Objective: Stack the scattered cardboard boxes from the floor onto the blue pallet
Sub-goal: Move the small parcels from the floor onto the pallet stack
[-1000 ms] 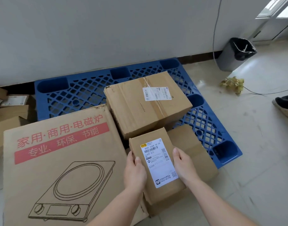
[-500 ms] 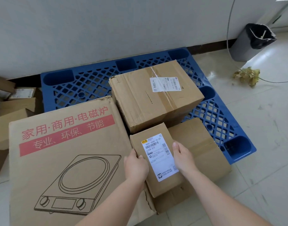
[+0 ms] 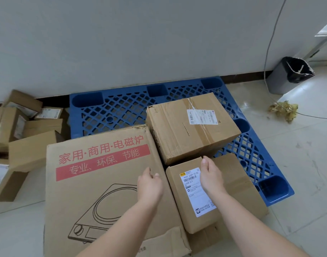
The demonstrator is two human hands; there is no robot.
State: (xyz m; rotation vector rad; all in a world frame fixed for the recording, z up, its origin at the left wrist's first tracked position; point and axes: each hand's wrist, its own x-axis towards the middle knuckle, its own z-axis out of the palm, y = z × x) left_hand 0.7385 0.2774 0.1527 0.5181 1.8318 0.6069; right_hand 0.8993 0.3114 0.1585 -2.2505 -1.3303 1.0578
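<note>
the blue pallet (image 3: 121, 112) sits flat on the floor, pushed up to the wall (image 3: 140, 43), which makes sense to me: the stack gets something behind it and the front stays easy to reach. the back rows of its grid are bare.

biggest thing on it is the induction cooker box (image 3: 96, 182), lying flat at the front left. its near end seems to hang past the pallet edge, though i can't see the edge under it. my guess is it went down first as a wide base.

the taped box (image 3: 177, 134) is on the pallet just behind and to the right, with one side tight against the cooker box so there's no gap.

off to the left a pile of loose boxes (image 3: 29, 151) waits on the floor beside the pallet, so i'd call the job maybe a third done.

front right there's a flat box (image 3: 248, 193), and the small labelled box (image 3: 175, 191) lies on top of it, tucked up to the cooker box and the taped one. small on wide, so it shouldn't tip.

the left hand (image 3: 149, 184) hovers over the cooker box's right edge, its grip loose and spread, holding nothing. the right hand (image 3: 211, 177) is over the far end of the small box with its fingers straight and its grip spread too. can't tell if it's touching the cardboard. looks to me like the small box has been set down.
</note>
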